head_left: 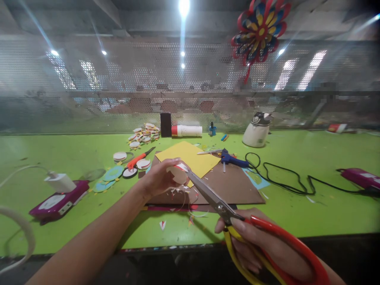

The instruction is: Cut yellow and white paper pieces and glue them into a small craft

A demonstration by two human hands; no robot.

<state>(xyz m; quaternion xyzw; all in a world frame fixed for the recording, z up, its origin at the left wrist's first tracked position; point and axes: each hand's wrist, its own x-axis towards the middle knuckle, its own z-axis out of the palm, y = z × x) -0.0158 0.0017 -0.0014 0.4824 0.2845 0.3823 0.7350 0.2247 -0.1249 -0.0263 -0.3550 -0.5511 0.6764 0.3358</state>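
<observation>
We read the L hand [162,178] as closed in a pinch on a small paper disc [178,173], held low over the brown board [234,188], just beside the yellow sheet [190,158]. The R hand [252,241] is wrapped through the loops of the scissors [212,196]; the blades look nearly shut, tips touching the disc's right rim. Risk 1: the tips sit just beside the L fingertips, so a slip or a turn of the disc w/o a firm pinch could nick a finger. Risk 2: the disc is small and thin; in our judgement it may tear or twist out of the grip. Risk 3: the glue gun [233,159] and its black cord [282,180] lie right of the board, and a wide R sweep could snag them. Edges: the near edge of the worktop [326,209] runs just under the R hand, so scraps may drop off. Room: bare green surface lies front-left, between the L forearm and the purple device [56,202], and right, past the cord. The far side is crowded w/ a disc pile [145,132] and closed by the mesh wall [89,99].
</observation>
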